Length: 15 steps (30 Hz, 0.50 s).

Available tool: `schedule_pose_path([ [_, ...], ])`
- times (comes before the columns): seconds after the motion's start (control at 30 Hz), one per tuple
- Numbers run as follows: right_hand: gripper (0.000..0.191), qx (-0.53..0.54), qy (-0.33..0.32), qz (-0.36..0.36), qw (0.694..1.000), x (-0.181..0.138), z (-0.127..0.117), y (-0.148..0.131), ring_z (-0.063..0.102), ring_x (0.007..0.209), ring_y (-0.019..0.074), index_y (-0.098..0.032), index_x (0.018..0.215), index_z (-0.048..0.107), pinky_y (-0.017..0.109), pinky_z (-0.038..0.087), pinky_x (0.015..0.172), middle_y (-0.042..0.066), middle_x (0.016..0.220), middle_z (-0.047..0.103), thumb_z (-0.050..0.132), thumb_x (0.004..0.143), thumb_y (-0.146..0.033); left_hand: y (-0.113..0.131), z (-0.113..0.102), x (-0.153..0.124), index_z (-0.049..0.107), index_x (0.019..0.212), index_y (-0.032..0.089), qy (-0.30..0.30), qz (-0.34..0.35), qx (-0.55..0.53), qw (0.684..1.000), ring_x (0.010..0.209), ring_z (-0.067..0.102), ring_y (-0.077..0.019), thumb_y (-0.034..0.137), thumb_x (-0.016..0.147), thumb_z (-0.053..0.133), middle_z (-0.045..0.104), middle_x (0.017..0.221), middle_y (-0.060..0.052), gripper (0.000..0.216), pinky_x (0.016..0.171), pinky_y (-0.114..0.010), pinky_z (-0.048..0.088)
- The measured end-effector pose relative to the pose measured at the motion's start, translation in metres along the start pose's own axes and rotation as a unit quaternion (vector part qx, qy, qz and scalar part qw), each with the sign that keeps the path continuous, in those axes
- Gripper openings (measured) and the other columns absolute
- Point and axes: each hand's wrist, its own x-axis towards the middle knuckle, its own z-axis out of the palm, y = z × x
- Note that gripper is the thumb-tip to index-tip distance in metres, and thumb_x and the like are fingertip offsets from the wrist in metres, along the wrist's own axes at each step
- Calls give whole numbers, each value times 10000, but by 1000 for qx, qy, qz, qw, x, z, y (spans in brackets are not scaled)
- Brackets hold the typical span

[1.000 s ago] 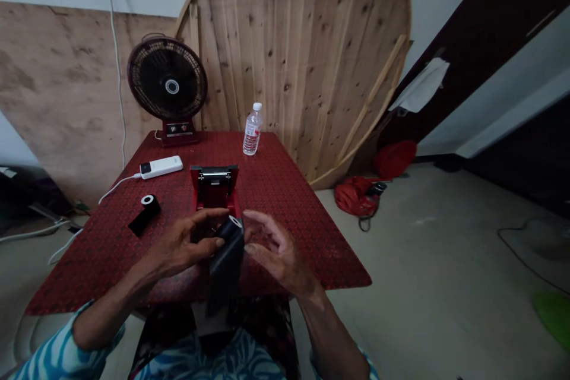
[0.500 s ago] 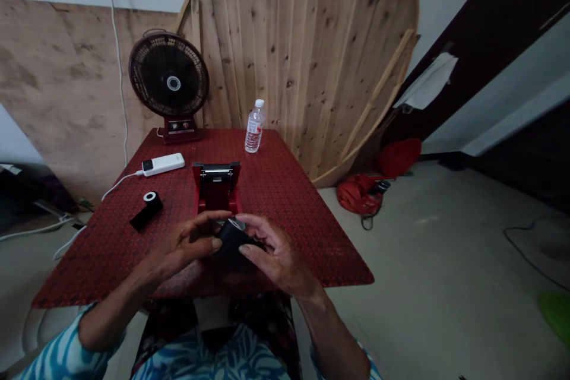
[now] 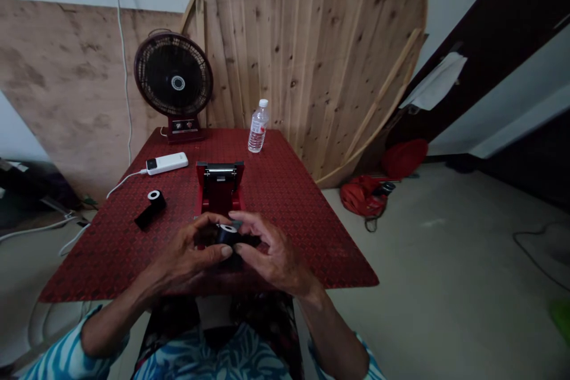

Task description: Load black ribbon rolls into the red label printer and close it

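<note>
Both hands meet over the near part of a red patterned table [image 3: 303, 219]. My left hand [image 3: 189, 252] and my right hand [image 3: 269, 252] are closed together around a black roll with a white core [image 3: 227, 233], its end facing up. Just beyond the hands stands a small red device with its lid open [image 3: 219, 187]. A second black roll with a white core [image 3: 151, 206] lies on the table to the left, apart from both hands.
A white power bank with a cable [image 3: 167, 163], a dark red desk fan [image 3: 174, 86] and a plastic water bottle [image 3: 258, 126] stand farther back. A round wooden panel [image 3: 307, 53] leans on the wall. Red bags [image 3: 360, 199] lie on the floor at right.
The black strip that hung below the roll has been drawn in; the roll now sits compact between both hands, closer to the red device. The view has shifted slightly.
</note>
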Motion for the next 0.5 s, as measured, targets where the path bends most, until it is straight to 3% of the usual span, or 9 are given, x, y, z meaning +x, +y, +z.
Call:
schedule_pose_path([
  [0.17, 448, -53, -24, -54, 997, 5, 2, 1, 599, 927, 176, -326, 1231, 545, 367, 474, 887, 10, 1047, 657, 592, 814, -168, 5, -1, 0, 566, 926, 188, -17, -35, -34, 999, 860, 619, -201, 320, 691, 711, 664, 909, -35, 306, 750, -294, 471],
  [0.3, 390, -96, 136, -76, 983, -6, -3, -3, 562, 1045, 225, -326, 1225, 542, 439, 402, 986, 40, 1067, 632, 580, 850, -223, 4, -6, 5, 522, 823, 189, 45, -45, -33, 997, 610, 568, -136, 318, 605, 753, 595, 680, 31, 343, 567, -231, 424],
  [0.4, 205, -63, 226, -59, 970, -23, -6, -6, 579, 991, 207, -288, 1073, 607, 365, 458, 892, 53, 1031, 624, 521, 893, -241, -2, -10, 8, 485, 805, 198, 113, -10, -73, 991, 599, 574, -125, 306, 606, 764, 594, 686, 40, 359, 559, -215, 430],
  [0.5, 142, -16, 166, -1, 986, -34, 2, 0, 610, 889, 183, -256, 950, 638, 310, 483, 806, 47, 938, 642, 505, 908, -283, -8, -6, 8, 499, 866, 213, 139, 31, -119, 983, 684, 617, -131, 274, 642, 773, 639, 775, 33, 359, 626, -217, 471],
])
